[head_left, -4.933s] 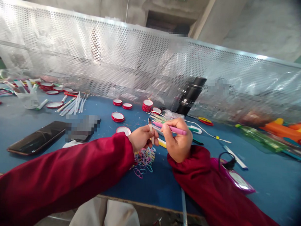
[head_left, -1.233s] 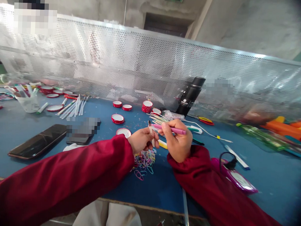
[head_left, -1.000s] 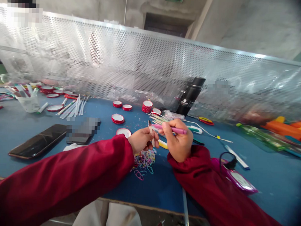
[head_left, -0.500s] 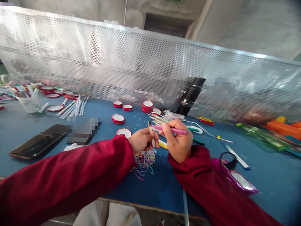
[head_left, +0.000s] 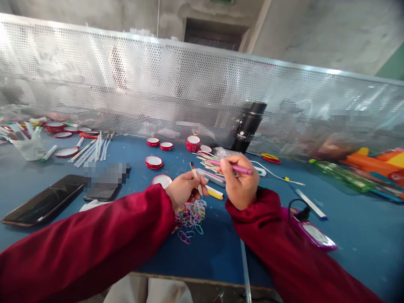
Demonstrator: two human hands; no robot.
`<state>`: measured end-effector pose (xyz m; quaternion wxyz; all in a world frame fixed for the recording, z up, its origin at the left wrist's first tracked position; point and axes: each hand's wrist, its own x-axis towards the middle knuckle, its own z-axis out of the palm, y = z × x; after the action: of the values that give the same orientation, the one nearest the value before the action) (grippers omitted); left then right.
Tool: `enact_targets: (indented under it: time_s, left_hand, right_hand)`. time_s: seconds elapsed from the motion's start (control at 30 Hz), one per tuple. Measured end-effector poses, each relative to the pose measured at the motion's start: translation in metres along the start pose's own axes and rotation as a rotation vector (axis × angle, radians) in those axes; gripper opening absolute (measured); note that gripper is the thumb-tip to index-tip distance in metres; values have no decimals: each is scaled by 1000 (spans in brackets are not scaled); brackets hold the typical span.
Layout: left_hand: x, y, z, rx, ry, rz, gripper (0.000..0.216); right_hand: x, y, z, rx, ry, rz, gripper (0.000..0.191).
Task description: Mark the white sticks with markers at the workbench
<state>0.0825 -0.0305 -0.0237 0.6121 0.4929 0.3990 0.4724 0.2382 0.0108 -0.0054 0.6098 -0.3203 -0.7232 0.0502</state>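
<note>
My left hand point(head_left: 183, 187) pinches a slim white stick point(head_left: 197, 180) with a dark tip; it points up and slightly left. In my right hand point(head_left: 242, 184) is a pink pen point(head_left: 241, 169), held in a writing grip with its tip toward the stick. A gap separates pen and stick. Below my left hand lies a heap of colourful small rubber bands point(head_left: 191, 217) on the blue table. A marker with a yellow end point(head_left: 215, 193) and other pens lie between my hands. Just behind my left wrist sits a round red-rimmed tin point(head_left: 161, 181).
Two dark phones point(head_left: 46, 199) lie at left, near white strips point(head_left: 92, 151) and a cup of markers point(head_left: 28, 147). More red-rimmed tins point(head_left: 154, 161) and a black bottle point(head_left: 249, 129) stand toward the perforated metal screen point(head_left: 141, 83). At right lie a purple case point(head_left: 313, 232) and a blue-ended marker point(head_left: 311, 204).
The pen tip and the stick have moved apart; before, the pen was up against or across the stick near its dark tip. The whole view has shifted slightly.
</note>
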Motion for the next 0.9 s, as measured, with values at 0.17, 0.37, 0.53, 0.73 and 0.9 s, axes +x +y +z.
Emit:
enact_targets:
  time_s: [0.17,0.37,0.53,0.73,0.9]
  left_hand:
    - [-3,3,3,-9,-18,-35,13]
    - [-8,7,7,0,-1,-53,13]
    - [-7,5,5,15,-11,-57,14]
    - [-7,0,3,54,-114,-69,22]
    - [-8,-4,4,32,-174,-74,29]
  right_hand:
    - [2,-2,-1,-2,10,-32,8]
    - [6,1,-3,1,25,-63,6]
    - [2,3,-2,87,-41,-47,15]
    - [-2,3,1,154,-109,0,16]
    - [-5,3,1,213,-134,17,24]
